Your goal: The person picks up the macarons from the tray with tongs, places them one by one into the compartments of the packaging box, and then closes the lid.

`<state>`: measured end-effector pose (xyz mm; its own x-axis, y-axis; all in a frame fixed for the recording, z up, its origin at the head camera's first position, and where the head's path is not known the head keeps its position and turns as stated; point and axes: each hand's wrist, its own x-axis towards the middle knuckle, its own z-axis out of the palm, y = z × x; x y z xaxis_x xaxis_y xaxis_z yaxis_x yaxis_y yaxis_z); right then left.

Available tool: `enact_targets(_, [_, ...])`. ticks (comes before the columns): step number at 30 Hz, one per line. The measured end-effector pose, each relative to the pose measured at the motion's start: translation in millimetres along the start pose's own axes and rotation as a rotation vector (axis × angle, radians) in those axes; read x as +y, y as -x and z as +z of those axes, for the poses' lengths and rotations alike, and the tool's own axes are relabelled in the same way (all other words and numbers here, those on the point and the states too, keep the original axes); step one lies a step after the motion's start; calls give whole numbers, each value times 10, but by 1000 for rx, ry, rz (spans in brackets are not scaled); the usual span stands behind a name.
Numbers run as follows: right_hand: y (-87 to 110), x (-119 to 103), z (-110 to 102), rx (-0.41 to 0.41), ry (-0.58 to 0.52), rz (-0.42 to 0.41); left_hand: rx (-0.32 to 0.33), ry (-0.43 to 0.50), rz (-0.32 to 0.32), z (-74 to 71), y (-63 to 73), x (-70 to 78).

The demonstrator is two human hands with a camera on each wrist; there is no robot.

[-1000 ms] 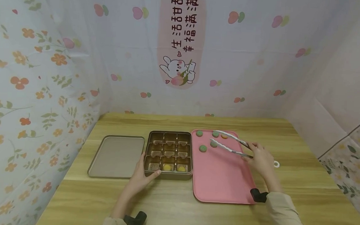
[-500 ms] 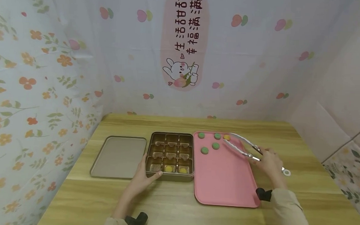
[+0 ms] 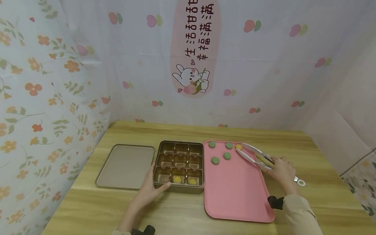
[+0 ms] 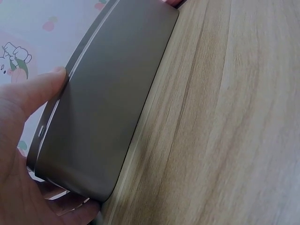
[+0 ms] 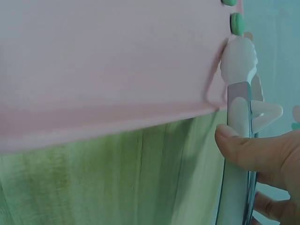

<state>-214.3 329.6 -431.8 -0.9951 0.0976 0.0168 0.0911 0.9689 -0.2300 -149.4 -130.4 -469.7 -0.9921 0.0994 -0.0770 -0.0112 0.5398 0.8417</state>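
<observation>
My left hand [image 3: 149, 189] grips the front left corner of a brown box [image 3: 185, 189] with nine-pocket insert, thumb on its front rim, fingers round the side. Two front pockets hold yellow round sweets [image 3: 177, 179]. With my right hand [image 3: 283, 172] I hold metal tongs [image 5: 238, 112] with white scalloped tips, thumb along one arm. Those tips straddle a yellow round sweet [image 3: 238, 147] at the back right of the pink tray [image 3: 235, 189]. Several green macaron-like sweets [image 3: 215, 160] lie to its left. In the right wrist view the tips mostly hide the yellow sweet.
A flat beige lid [image 3: 126, 167] lies left of the box. The tray stands against the box's right side, on a wooden table [image 3: 177, 222]. Printed curtains [image 3: 130, 69] hang behind and at the sides.
My right hand has moved the tongs right, from over the green sweets to the yellow one, and their tips have drawn closer together. My left hand stays on the box; the head view has shifted slightly.
</observation>
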Motion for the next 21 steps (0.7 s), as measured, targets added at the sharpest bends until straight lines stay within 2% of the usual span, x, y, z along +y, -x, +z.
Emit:
enact_targets(4, [1,-2,20,-7,-13,5,3,-3,-3,6,3,2])
enact_targets(14, [77,-1,73,66,-23,-20,9,-10,-9,14,-15,-7])
enact_targets(21, [187,-51,-9,91,-24,-46,8,-5,-6,18,-16,-10])
